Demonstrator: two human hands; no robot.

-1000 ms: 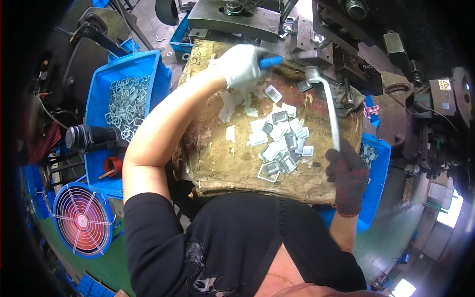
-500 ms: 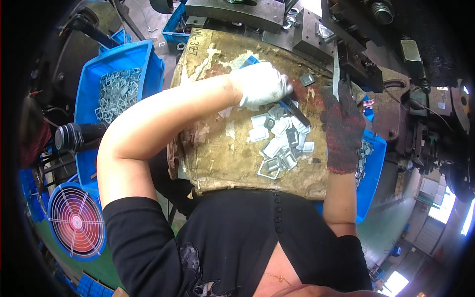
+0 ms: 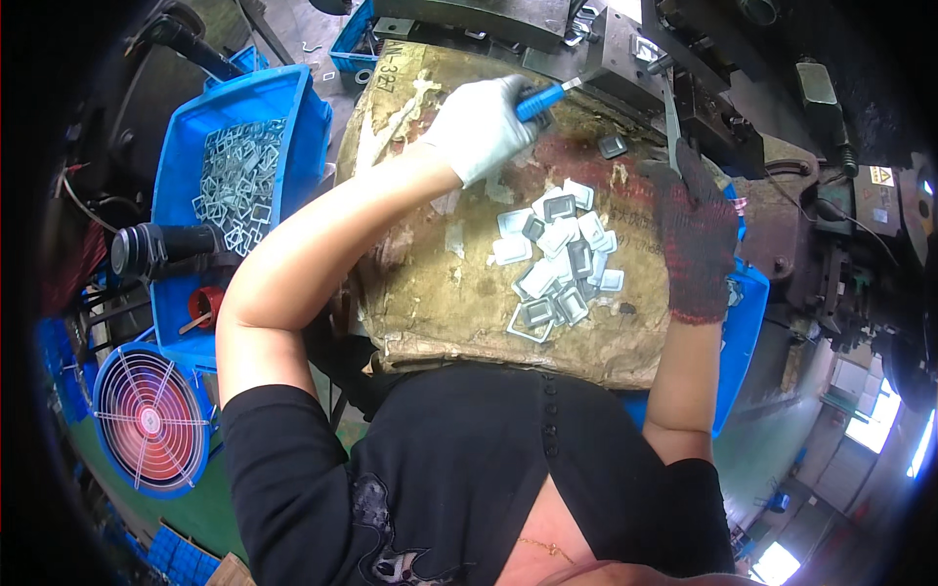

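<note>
Both hands (image 3: 486,134) (image 3: 696,239) hold tools (image 3: 540,101) (image 3: 672,119); black lettering (image 3: 390,64) marks the brown worktop (image 3: 420,293).

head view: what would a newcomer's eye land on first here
Probably the pile of shallow rectangular metal pieces on the worn brown work surface. Just above it, the white-gloved left grip holds a blue-handled tool, while at right the dark-red-gloved right grip holds a slim metal tool. The blue-rimmed fan with its red centre stands out at lower left.
</note>
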